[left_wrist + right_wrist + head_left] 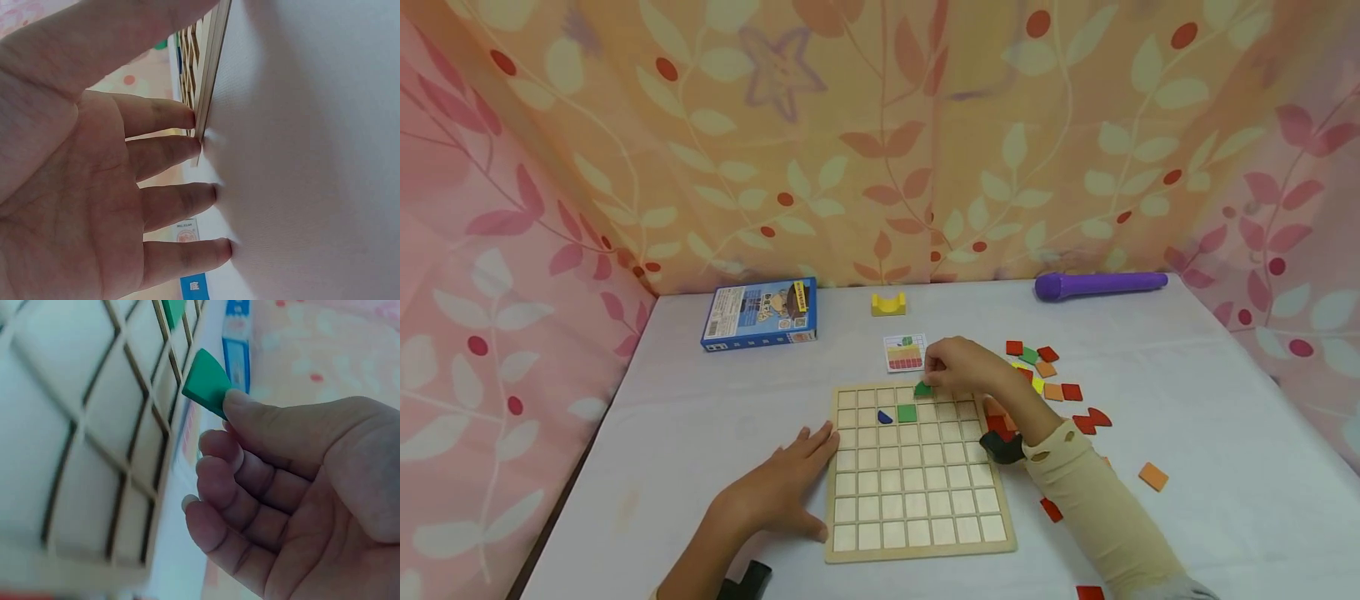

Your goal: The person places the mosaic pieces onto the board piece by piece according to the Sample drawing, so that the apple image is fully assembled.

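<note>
Pinching a green tile (pixel 205 384), right hand (pixel 958 367) at board's (pixel 921 552) far edge, spread left hand (pixel 778 490) touching its left edge

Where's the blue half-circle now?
In the head view, the blue half-circle lies on the wooden grid board's upper left, left of the green square.

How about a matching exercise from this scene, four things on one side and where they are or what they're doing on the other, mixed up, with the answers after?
Things
1. Purple microphone
2. Left hand
3. Blue half-round piece
4. Right hand

Places and states
A. In a cell of the grid board
B. Pinching a green piece
C. Far right of the table
D. Touching the board's left edge

Pairs: 1-C, 2-D, 3-A, 4-B
</note>
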`<state>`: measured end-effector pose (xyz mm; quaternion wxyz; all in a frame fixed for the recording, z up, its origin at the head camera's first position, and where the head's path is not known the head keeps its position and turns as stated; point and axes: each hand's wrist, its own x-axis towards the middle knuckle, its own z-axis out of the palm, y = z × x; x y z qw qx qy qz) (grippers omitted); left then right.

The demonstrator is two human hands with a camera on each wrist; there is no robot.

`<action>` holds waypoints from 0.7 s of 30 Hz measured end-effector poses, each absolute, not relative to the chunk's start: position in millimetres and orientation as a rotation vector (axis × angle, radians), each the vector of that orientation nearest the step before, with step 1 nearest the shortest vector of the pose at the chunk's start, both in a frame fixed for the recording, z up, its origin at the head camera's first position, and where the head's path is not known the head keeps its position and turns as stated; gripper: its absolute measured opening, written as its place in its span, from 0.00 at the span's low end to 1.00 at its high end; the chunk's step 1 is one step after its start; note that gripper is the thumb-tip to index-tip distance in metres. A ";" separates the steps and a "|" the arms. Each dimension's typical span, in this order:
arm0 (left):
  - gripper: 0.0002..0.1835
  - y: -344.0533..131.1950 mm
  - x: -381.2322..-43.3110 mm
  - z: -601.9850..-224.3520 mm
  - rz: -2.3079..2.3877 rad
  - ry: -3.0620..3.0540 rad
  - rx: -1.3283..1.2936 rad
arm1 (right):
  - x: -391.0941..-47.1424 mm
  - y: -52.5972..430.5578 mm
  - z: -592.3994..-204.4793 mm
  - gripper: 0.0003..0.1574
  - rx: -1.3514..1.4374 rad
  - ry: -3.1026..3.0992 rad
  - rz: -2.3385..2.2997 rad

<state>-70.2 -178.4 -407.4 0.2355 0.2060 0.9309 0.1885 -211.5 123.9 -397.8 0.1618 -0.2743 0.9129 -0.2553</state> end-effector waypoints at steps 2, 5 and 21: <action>0.64 -178.6 -70.0 -408.2 0.512 2.559 0.573 | -210.7 115.1 -400.3 0.08 -0.772 2.614 -0.718; 0.64 -179.0 -69.8 -408.6 0.510 2.563 0.584 | -209.0 106.2 -403.7 0.08 -0.773 2.645 -0.700; 0.64 -178.7 -70.4 -407.9 0.495 2.555 0.576 | -200.9 91.7 -421.9 0.07 -0.732 2.695 -0.718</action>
